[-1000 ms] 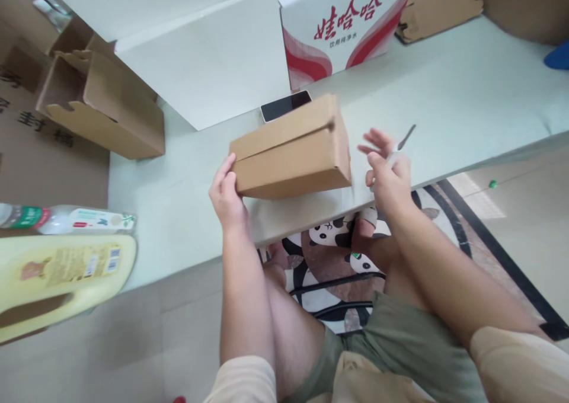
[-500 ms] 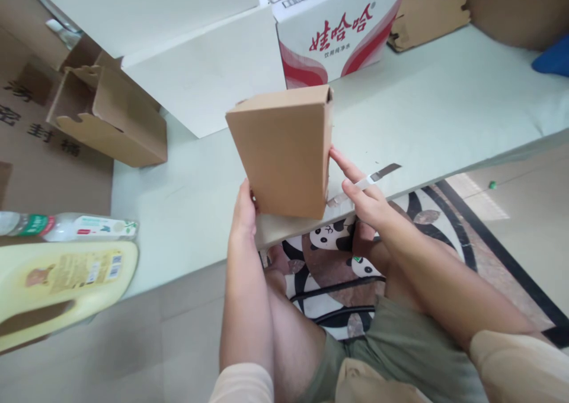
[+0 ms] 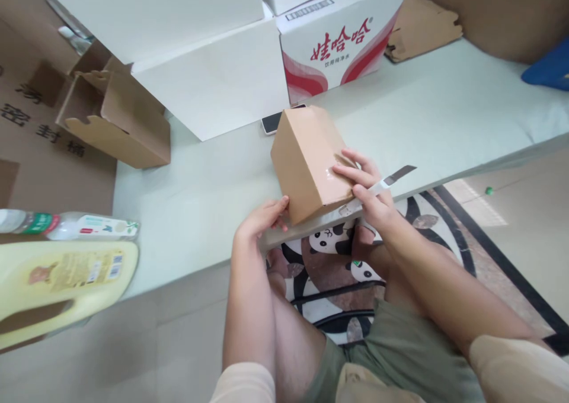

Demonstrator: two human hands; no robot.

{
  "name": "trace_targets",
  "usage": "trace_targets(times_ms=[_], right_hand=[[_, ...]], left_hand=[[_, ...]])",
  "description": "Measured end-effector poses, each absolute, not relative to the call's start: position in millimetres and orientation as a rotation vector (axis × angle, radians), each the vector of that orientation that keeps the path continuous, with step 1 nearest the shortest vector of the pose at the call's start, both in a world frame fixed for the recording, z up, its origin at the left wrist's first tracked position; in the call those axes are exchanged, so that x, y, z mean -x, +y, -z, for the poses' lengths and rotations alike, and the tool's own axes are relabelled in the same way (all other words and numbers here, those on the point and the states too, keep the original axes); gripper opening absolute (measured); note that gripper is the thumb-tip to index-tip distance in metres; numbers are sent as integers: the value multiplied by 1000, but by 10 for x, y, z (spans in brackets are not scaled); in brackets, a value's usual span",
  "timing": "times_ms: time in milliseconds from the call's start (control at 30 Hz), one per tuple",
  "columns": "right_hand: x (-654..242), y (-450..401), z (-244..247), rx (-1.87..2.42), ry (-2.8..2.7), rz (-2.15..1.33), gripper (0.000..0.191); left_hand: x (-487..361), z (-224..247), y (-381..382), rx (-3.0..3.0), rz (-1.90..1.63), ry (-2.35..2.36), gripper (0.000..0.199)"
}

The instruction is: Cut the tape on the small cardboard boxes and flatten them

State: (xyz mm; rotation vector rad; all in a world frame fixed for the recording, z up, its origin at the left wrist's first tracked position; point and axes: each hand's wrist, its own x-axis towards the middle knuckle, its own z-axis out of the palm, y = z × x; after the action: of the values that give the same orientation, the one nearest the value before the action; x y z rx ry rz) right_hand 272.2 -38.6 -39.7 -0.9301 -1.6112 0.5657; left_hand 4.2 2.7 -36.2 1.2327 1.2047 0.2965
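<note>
brown rectangular cardboard box [image 3: 306, 160], touched by loosely open left hand [image 3: 262, 217] and right hand [image 3: 374, 204] gripping white-handled metal-bladed knife [image 3: 381, 186], was best handled with blade [image 3: 402, 174] outward.

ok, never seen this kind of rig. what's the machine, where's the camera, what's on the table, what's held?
There's no machine here: just a person's two bare hands. The one camera is worn on the head and looks forward and down, so the person's own arms come in from the bottom.

The left hand touches the near left corner of a cardboard box. The right hand holds a knife, blade pointing away from the box, with fingers also on the box. I can't tell whether the box rests on the table.

On the table, a phone is partly hidden behind the box. Further back are a white box and a red-and-white carton; an open carton is on the left.
</note>
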Motion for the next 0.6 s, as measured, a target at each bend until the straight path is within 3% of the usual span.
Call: trace_targets(times_ms=[200,333,433,600], right_hand=[[-2680,-358,310,909,-1918,-523,45],[-2579,-359,254,824,-1986,-523,43],[-2482,-391,225,683,-2026,-552,44],[-2440,-432,171,731,-2077,-666,44]], left_hand=[[57,469,61,-1347,-382,1245,53],[76,557,116,-1517,-1035,1290,76],[74,550,143,-1670,-1424,1190,61],[20,504,129,-1775,-1315,1113,54]])
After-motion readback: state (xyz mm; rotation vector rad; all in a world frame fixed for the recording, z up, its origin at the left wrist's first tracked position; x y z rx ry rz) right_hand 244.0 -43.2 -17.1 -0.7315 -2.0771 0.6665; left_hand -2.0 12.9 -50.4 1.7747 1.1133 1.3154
